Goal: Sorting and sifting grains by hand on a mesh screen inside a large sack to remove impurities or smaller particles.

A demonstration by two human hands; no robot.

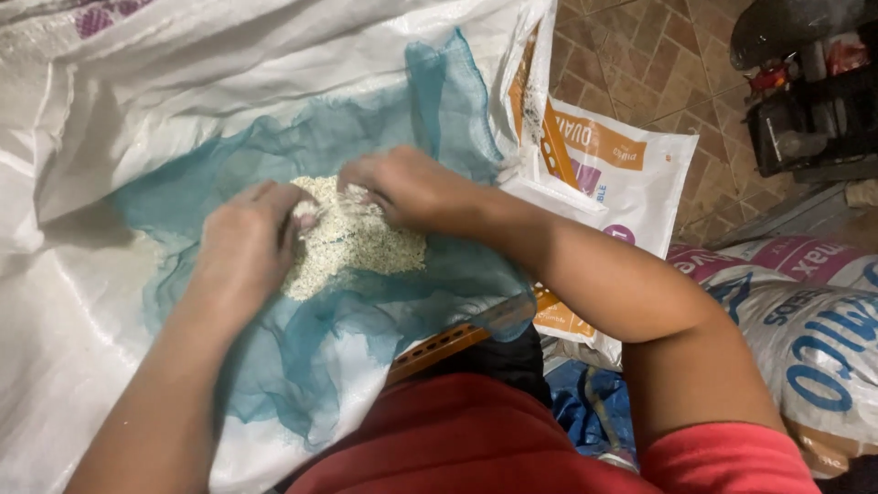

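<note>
**While grain sits on net, both hands dig in**

As we work the pale grain heap (pixel 352 240) mid teal mesh cloth (pixel 439 119), left hand (pixel 245 245) & right hand (pixel 407 187) pinch into it, fingers curled on grain. Looks like sorting; next needs gentle picking. White sacks (pixel 110 101) underneath.

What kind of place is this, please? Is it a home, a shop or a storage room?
Probably a storage or work corner of a home or small shop. Filled woven sacks lie on a brick-patterned tile floor, and both hands work a pile of pale grain on teal mesh cloth.

Grain heap (pixel 352 242) on netting (pixel 302 357), sacks (pixel 805 320) right.
</note>
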